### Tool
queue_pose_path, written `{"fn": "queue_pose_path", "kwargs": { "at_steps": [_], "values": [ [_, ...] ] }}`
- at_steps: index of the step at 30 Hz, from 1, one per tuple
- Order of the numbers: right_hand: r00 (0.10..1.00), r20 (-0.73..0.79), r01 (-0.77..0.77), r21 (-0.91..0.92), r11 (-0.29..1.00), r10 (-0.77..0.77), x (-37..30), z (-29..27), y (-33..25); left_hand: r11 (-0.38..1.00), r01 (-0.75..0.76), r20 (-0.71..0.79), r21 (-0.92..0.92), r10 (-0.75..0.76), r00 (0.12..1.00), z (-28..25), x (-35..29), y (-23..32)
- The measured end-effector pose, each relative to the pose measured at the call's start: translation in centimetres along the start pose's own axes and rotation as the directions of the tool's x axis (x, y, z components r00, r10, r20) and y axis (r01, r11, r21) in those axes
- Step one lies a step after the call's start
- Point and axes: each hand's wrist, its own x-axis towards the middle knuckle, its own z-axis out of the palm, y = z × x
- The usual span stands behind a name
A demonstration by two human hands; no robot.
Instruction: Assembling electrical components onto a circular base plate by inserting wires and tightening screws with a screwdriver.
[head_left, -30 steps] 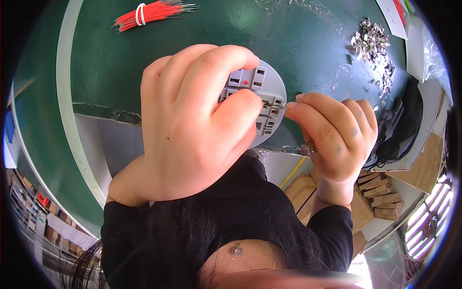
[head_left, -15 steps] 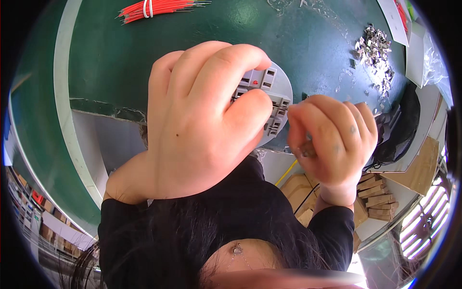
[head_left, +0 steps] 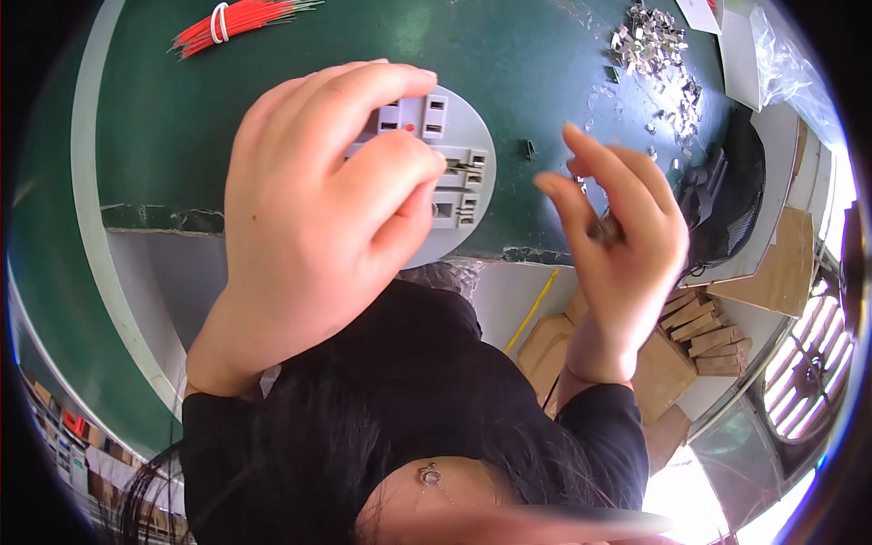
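- Green matte worktop (head_left: pixel 272 118), near edge right under my hands; open room toward its far side.
- Left hand (head_left: pixel 318 209) clamps a round grey plastic socket plate (head_left: pixel 459 173) at that edge.
- Right hand (head_left: pixel 618 236) half-open beside the plate, fingers pinching a small metal piece (head_left: pixel 604 229).
- Red wire bundle (head_left: pixel 232 20) and loose shiny metal clips (head_left: pixel 658 54) lie at the far side.

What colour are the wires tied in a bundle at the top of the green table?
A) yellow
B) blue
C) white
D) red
D: the bundle of thin wires lying on the green table is bright red, held together by a white tie.
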Motion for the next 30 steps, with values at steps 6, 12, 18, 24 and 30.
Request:
{"fn": "queue_pose_path", "kwargs": {
  "at_steps": [6, 12, 18, 24, 30],
  "values": [
    [0.982, 0.101, 0.17, -0.08, 0.982, -0.161, 0.1, 0.9, -0.5, 1.0, 0.019, -0.027, -0.002, -0.019, 0.999, 0.4, -0.6, 0.1],
    [0.987, -0.075, 0.16, 0.275, 0.948, -0.145, -0.3, 1.7, -0.3, 1.0, 0.026, -0.025, -0.001, -0.026, 0.999, 0.4, -0.4, -0.1],
    [0.985, -0.034, -0.139, 0.403, 0.905, 0.167, -0.2, 2.3, -1.1, 0.999, 0.046, 0.005, -0.004, -0.046, 0.999, 0.4, -0.1, 0.0],
    [0.998, 0.017, 0.052, 0.399, 0.915, -0.065, 0.2, 2.2, -0.8, 0.999, 0.038, 0.006, 0.006, -0.038, 0.999, 0.3, -0.1, -0.1],
    [0.998, -0.03, 0.062, 0.332, 0.941, -0.055, -0.3, 2.7, -0.4, 0.999, 0.034, -0.004, -0.009, -0.034, 0.999, 0.5, -0.2, -0.3]
  ]
}}
